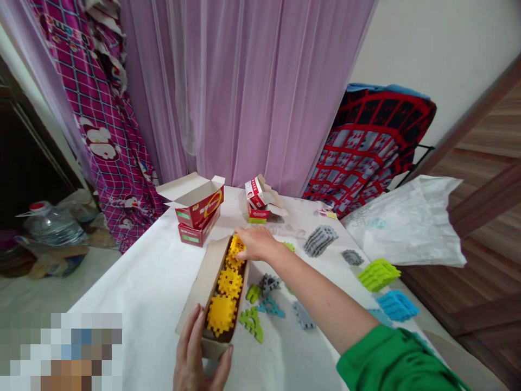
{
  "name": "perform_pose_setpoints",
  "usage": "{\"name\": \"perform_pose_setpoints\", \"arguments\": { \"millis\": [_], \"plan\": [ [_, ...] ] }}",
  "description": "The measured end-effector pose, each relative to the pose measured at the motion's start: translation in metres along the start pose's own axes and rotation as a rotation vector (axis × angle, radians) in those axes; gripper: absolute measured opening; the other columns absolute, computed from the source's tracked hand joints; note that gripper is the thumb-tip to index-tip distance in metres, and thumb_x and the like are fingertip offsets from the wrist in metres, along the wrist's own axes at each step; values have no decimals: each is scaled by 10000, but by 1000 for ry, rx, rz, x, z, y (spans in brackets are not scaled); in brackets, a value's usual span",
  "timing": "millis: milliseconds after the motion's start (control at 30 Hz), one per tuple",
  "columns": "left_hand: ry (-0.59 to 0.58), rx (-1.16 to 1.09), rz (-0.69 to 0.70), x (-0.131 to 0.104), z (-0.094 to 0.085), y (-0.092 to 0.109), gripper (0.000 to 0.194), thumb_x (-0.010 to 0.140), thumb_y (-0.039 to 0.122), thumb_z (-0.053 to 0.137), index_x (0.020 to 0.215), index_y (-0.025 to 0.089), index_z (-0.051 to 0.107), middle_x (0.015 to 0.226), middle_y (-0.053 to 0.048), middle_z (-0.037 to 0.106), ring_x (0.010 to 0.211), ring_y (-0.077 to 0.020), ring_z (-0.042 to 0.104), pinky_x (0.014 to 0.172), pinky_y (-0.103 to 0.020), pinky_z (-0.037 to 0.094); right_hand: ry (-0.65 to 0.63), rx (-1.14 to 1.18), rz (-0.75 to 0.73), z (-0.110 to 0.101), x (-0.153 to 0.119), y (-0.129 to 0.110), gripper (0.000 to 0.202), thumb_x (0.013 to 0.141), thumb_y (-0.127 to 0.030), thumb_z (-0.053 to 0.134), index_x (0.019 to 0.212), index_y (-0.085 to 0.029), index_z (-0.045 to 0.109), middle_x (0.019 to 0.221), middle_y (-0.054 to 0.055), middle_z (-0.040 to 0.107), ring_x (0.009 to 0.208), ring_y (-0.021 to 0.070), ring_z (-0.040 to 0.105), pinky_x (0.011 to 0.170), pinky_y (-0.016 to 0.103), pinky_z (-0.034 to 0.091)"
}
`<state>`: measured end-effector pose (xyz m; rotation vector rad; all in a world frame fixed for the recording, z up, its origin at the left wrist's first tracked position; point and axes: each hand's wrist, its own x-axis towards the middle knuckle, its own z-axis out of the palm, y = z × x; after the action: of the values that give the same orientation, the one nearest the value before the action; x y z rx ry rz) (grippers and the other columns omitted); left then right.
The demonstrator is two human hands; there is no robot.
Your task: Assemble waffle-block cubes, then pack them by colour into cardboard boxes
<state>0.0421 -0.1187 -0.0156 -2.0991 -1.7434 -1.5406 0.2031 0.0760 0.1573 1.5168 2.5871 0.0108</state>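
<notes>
A long open cardboard box (214, 347) lies on the white-covered table, its flap folded out to the left. Yellow toothed plastic building pieces (222, 314) fill it in a row. My left hand (199, 355) grips the box's near end, thumb on the right corner and fingers on the left side. At the far end, my right hand (257, 244) is closed on a yellow building piece (236, 247); the fingertips are partly hidden. Right of the box lie loose green pieces (251, 324), a blue piece (271, 307) and a dark grey piece (269, 283).
Two stacked red boxes (199, 209) stand at the back left, with more red boxes (258, 201) at the back middle. Stacks of grey (320, 240), lime (378, 274) and blue pieces (398, 305) sit along the right side. A white plastic bag (411, 222) lies beyond them.
</notes>
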Motion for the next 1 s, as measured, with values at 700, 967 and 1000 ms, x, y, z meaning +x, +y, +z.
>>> {"name": "perform_pose_setpoints", "arguments": {
  "millis": [700,967,1000],
  "plan": [
    [-39,9,-41,0,-3,10,778,852,223,614,1523,242,222,1507,-164,387,1385,-278,427,1062,-433,487,-33,123,-164,17,-41,-38,699,724,-519,755,1316,-227,523,1078,113,728,968,294,684,742,327,468],
    [-25,9,-65,-2,-3,11,761,853,238,612,1518,247,241,1506,-144,403,1369,-266,445,1054,-418,487,188,277,26,11,-61,5,289,906,-315,548,1161,-242,662,1147,55,716,1006,222,668,843,306,462],
    [-23,13,-64,-2,-3,11,763,852,243,614,1518,248,242,1503,-142,409,1362,-265,452,1048,-414,489,206,299,74,15,-60,15,270,901,-284,539,1125,-238,683,1128,53,724,986,216,673,853,307,463]
  ]
}}
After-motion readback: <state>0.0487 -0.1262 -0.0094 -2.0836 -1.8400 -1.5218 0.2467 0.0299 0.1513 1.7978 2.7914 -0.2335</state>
